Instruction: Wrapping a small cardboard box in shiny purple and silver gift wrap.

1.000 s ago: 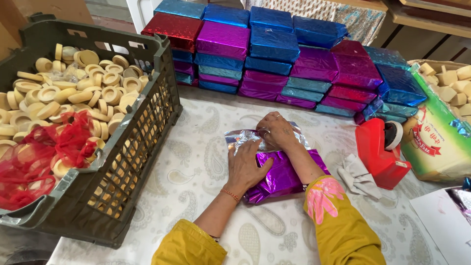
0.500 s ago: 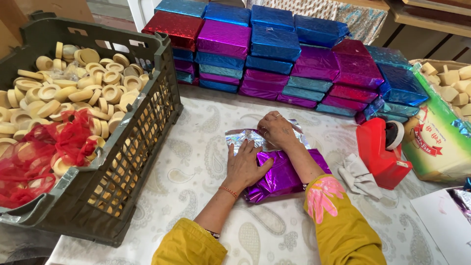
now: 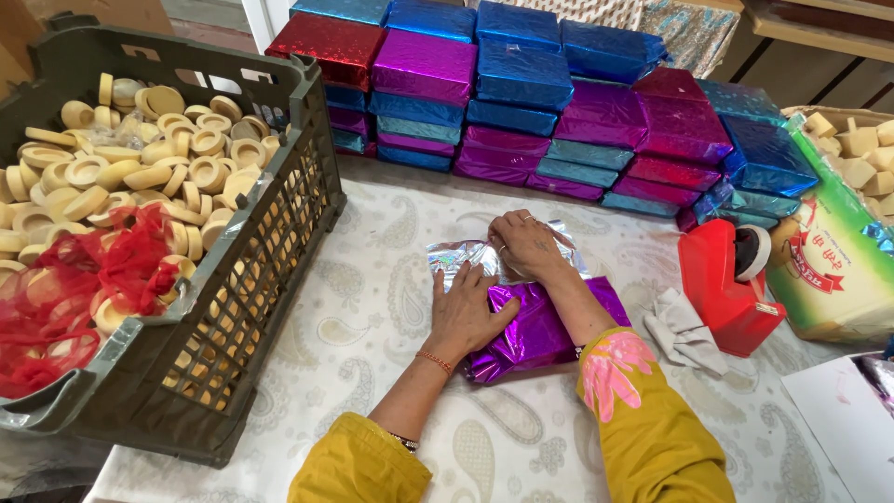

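- Purple foil parcel (image 3: 545, 326) lies flat at the table's middle, near edge, under both hands. Silver underside of the foil shows at its far end, so that flap looks unsealed.
- Left hand (image 3: 466, 312) spread flat, fingers splayed, pressing the parcel's left side down; it grips nothing, likely pinning the wrap so it won't shift.
- Right hand (image 3: 523, 244) at the far end, fingers curled onto the loose foil flap, seemingly creasing it.
- Red tape dispenser (image 3: 731, 284) stands just right of the parcel, a white cloth (image 3: 682, 328) beside it; handy for the right hand.
- Wrapped boxes (image 3: 559, 102), blue, purple and red, stacked along the far edge.
- Grey crate (image 3: 247, 279) at left holds pale round pieces and red netting (image 3: 102, 279).
- Table (image 3: 372, 307) wears a white paisley cloth; an open sack (image 3: 838, 251) of pale blocks at far right.
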